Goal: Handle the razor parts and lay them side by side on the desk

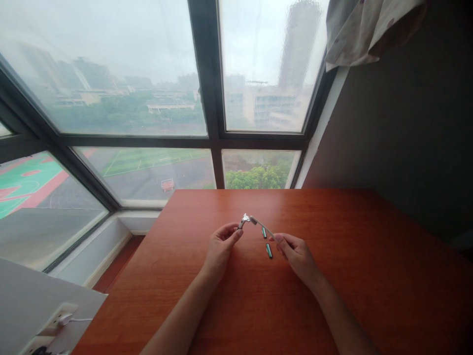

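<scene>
In the head view, my left hand (pixel 220 245) is closed on a razor handle (pixel 241 225), whose bare silvery head points up and away. My right hand (pixel 297 254) pinches a thin, pale toothbrush (pixel 265 228). Its dark-bristled end is beside the razor's metal head; whether they touch, I cannot tell. Two small green-and-black razor cartridges lie on the table below the brush: the farther cartridge (pixel 263 232) just under the brush's shaft, the nearer cartridge (pixel 269 251) left of my right fingertips.
The reddish-brown wooden table (pixel 369 276) reaches to large framed windows (pixel 148 138). A dark wall (pixel 399 128) stands on the right, with a hanging cloth (pixel 369 29) above. At lower left a white plug (pixel 66 319) with a cable sits in a wall socket.
</scene>
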Demonstrator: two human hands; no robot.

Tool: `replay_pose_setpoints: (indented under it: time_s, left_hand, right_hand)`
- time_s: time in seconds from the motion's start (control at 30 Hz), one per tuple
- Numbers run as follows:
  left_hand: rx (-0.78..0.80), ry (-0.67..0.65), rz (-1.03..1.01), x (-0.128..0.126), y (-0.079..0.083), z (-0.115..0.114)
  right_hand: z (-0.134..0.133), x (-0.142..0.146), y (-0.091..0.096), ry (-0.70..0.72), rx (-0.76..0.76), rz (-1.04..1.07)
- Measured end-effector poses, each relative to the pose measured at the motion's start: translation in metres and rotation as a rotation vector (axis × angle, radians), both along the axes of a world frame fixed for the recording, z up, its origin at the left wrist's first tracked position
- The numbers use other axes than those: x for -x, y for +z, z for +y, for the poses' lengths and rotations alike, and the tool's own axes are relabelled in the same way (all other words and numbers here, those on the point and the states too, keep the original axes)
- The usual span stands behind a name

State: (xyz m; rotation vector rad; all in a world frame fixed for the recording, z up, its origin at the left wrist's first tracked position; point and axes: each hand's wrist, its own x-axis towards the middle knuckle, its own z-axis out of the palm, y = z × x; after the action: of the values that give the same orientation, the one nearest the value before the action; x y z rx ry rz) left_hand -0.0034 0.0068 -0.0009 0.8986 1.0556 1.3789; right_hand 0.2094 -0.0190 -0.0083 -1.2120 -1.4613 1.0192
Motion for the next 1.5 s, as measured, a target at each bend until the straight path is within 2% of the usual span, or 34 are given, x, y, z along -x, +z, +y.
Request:
replay_pose_setpoints:
  time_s: [0.23, 0.43, 0.63, 0.87, 1.2, 1.5]
  left_hand:
    - [0.027, -0.067, -0.047, 0.0, -0.004, 0.001]
    - [0.103, -0.141, -0.118, -0.003, 0.001, -0.002]
    - [0.108, -0.159, -0.135, -0.004, 0.003, -0.004]
    - [0.076, -0.215, -0.103, -0.003, 0.003, -0.004]
    - [0.088, -0.272, -0.158, -0.004, 0.006, -0.007]
    - [0.096, -0.245, -0.188, -0.004, 0.007, -0.006]
  right_hand:
    - [-0.001, -0.002, 0.006, -0.053, -0.103, -0.1]
    - [0.0, -0.004, 0.006, -0.096, -0.224, -0.166]
    - [0.001, -0.005, 0.003, -0.139, -0.228, -0.171]
    - [-0.002, -0.001, 0.009, -0.076, -0.25, -0.165]
    - [-0.001, -0.003, 0.009, -0.084, -0.234, -0.146]
    - [0.001, -0.007, 0.006, -0.148, -0.201, -0.175]
